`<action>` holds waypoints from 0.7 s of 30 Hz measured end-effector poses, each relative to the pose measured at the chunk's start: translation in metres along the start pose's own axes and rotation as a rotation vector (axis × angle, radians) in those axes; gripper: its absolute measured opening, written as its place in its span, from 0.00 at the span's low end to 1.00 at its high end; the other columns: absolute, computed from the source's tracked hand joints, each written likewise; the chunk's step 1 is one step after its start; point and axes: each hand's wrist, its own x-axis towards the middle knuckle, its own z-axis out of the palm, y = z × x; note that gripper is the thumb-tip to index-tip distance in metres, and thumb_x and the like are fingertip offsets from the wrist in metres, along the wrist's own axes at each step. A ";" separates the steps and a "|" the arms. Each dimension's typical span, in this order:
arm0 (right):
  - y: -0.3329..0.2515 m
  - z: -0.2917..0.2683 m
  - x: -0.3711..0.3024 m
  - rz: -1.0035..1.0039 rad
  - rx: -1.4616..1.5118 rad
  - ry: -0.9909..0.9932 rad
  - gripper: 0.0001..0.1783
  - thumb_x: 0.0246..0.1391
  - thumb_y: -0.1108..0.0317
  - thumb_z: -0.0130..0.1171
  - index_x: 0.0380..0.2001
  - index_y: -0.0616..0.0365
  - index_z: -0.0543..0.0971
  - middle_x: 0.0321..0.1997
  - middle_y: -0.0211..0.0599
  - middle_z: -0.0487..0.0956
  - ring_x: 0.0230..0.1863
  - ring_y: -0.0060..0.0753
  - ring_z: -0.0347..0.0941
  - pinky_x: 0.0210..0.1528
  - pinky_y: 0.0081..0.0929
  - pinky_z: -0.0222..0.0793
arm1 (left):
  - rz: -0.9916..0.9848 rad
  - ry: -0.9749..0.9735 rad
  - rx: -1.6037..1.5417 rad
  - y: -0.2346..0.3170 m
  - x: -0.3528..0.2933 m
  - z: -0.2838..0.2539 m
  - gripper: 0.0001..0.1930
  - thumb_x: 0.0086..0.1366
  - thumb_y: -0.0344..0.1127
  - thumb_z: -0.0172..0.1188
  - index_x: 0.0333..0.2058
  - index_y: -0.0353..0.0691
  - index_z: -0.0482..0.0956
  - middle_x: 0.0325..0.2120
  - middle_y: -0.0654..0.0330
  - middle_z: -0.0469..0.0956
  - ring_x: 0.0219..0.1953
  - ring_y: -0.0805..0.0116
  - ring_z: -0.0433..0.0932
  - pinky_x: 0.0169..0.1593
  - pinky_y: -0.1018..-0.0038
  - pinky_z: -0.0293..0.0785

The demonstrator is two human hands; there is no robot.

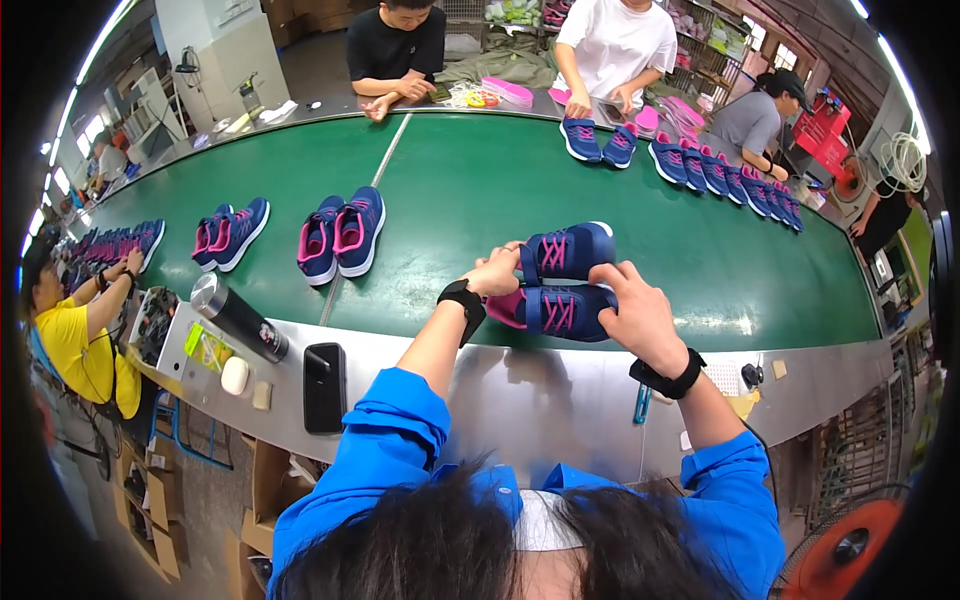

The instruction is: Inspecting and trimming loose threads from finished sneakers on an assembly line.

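Two navy sneakers with pink laces lie side by side on the green belt [480,170] before me, toes to the right. My left hand [497,272] is closed at the heel end of the far sneaker [568,252], near its blue strap; some of its fingertips are hidden. With bent fingers and thumb, my right hand [638,308] grips the toe of the near sneaker [562,312], its fingers by the far sneaker's toe. Further left on the belt stand a pair of similar sneakers [342,235] and another pair [232,235].
A steel ledge [400,350] runs along my side, bearing a black phone [324,388], a dark tumbler [238,318] and a teal cutter [642,404]. Across the belt, a person in white [618,45] touches sneakers [598,142]; more sneakers [725,178] line the far right.
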 end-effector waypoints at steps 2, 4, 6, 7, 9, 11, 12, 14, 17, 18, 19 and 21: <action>0.001 -0.005 -0.010 -0.027 0.050 0.062 0.23 0.38 0.75 0.52 0.43 0.46 0.73 0.43 0.37 0.72 0.30 0.53 0.74 0.35 0.46 0.72 | -0.057 -0.165 -0.024 0.011 -0.009 0.005 0.36 0.49 0.26 0.50 0.61 0.47 0.61 0.63 0.53 0.58 0.64 0.52 0.57 0.61 0.61 0.59; -0.007 -0.008 -0.016 -0.050 0.040 0.101 0.23 0.38 0.76 0.53 0.43 0.46 0.72 0.44 0.36 0.72 0.29 0.53 0.75 0.34 0.46 0.72 | 0.004 -0.111 -0.134 0.023 -0.027 0.011 0.37 0.48 0.25 0.49 0.61 0.46 0.61 0.62 0.53 0.59 0.64 0.51 0.57 0.62 0.61 0.58; -0.015 -0.007 -0.016 -0.077 0.017 0.130 0.26 0.37 0.76 0.54 0.44 0.46 0.72 0.45 0.36 0.72 0.30 0.53 0.75 0.35 0.47 0.72 | 0.186 0.044 -0.427 0.013 -0.035 0.022 0.39 0.41 0.19 0.48 0.58 0.43 0.63 0.58 0.52 0.65 0.63 0.51 0.58 0.63 0.60 0.55; -0.017 -0.006 -0.018 -0.088 0.023 0.134 0.26 0.37 0.76 0.54 0.44 0.46 0.72 0.45 0.36 0.72 0.30 0.53 0.75 0.35 0.47 0.72 | 0.180 0.054 -0.421 -0.001 -0.037 0.030 0.39 0.41 0.19 0.48 0.58 0.43 0.63 0.58 0.52 0.65 0.63 0.51 0.58 0.63 0.60 0.55; 0.000 -0.007 -0.024 0.020 0.063 0.145 0.27 0.36 0.75 0.54 0.45 0.44 0.72 0.46 0.38 0.71 0.31 0.54 0.75 0.36 0.47 0.72 | 0.139 -0.034 -0.580 0.027 -0.046 0.022 0.40 0.36 0.17 0.47 0.56 0.43 0.65 0.55 0.52 0.69 0.63 0.51 0.59 0.64 0.62 0.54; 0.014 -0.002 -0.033 0.046 0.111 0.143 0.27 0.35 0.74 0.56 0.45 0.44 0.72 0.45 0.41 0.72 0.35 0.53 0.75 0.39 0.45 0.72 | 0.103 0.003 -0.519 0.035 -0.057 0.019 0.40 0.34 0.17 0.47 0.54 0.44 0.66 0.51 0.54 0.73 0.61 0.54 0.62 0.64 0.66 0.54; 0.022 0.000 -0.040 0.079 0.170 0.128 0.27 0.34 0.73 0.57 0.44 0.45 0.73 0.44 0.41 0.73 0.37 0.52 0.75 0.40 0.43 0.72 | 0.145 -0.024 -0.519 0.035 -0.057 0.022 0.38 0.37 0.19 0.47 0.53 0.47 0.66 0.50 0.59 0.74 0.61 0.59 0.62 0.63 0.62 0.49; 0.047 0.008 -0.056 0.168 0.285 0.115 0.25 0.33 0.71 0.59 0.42 0.48 0.74 0.40 0.42 0.76 0.41 0.50 0.74 0.42 0.39 0.71 | 0.190 -0.081 -0.351 0.058 -0.061 0.017 0.34 0.41 0.22 0.50 0.52 0.51 0.68 0.49 0.64 0.75 0.61 0.65 0.62 0.60 0.57 0.46; 0.068 0.019 -0.081 0.277 0.446 0.039 0.24 0.33 0.72 0.58 0.41 0.56 0.76 0.34 0.42 0.82 0.31 0.40 0.78 0.36 0.31 0.73 | 0.282 -0.131 -0.157 0.083 -0.058 0.015 0.33 0.43 0.23 0.55 0.52 0.51 0.68 0.50 0.62 0.73 0.61 0.66 0.63 0.59 0.59 0.44; 0.070 0.024 -0.088 0.283 0.449 0.043 0.24 0.33 0.72 0.58 0.41 0.56 0.76 0.34 0.42 0.82 0.31 0.40 0.78 0.36 0.31 0.73 | 0.362 -0.060 -0.085 0.081 -0.051 0.021 0.32 0.44 0.26 0.59 0.52 0.52 0.68 0.49 0.64 0.73 0.59 0.66 0.64 0.56 0.62 0.48; 0.071 0.031 -0.093 0.329 0.545 0.077 0.25 0.34 0.73 0.57 0.43 0.57 0.76 0.31 0.39 0.82 0.27 0.31 0.77 0.33 0.26 0.72 | 0.366 -0.066 -0.081 0.080 -0.046 0.020 0.32 0.44 0.26 0.59 0.52 0.52 0.68 0.49 0.64 0.73 0.59 0.66 0.64 0.56 0.62 0.48; 0.074 0.034 -0.101 0.395 0.640 0.121 0.25 0.35 0.74 0.56 0.44 0.58 0.76 0.29 0.37 0.82 0.24 0.22 0.75 0.31 0.20 0.71 | 0.327 -0.206 0.003 0.090 -0.037 0.008 0.31 0.45 0.29 0.61 0.52 0.53 0.68 0.48 0.66 0.73 0.57 0.66 0.65 0.53 0.64 0.49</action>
